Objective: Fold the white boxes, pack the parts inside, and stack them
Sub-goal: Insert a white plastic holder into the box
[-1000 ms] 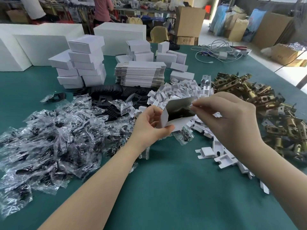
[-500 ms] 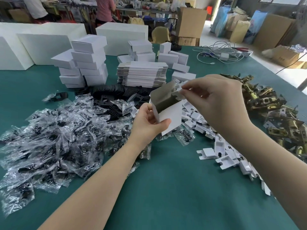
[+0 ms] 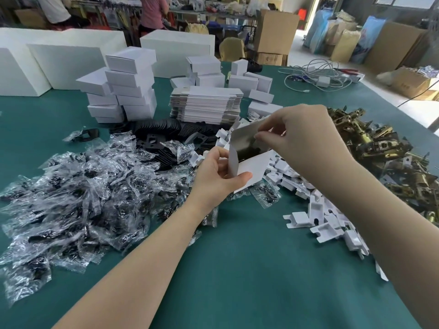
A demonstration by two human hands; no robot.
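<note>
At centre frame a half-folded white box (image 3: 247,162) is gripped by the left hand (image 3: 218,176) and its flap pinched by the right hand (image 3: 306,141), while finished boxes (image 3: 128,86) are stacked upper left and many parts remain unpacked.

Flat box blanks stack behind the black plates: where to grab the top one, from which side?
A judgement: take the top sheet of the flat box blanks at its near long edge, from the person's side. The stack lies flat with layered edges exposed there; finished boxes crowd the far side.

A small white box (image 3: 249,160), half folded with its open grey inside facing up, is tilted above the white inserts (image 3: 316,217).
</note>
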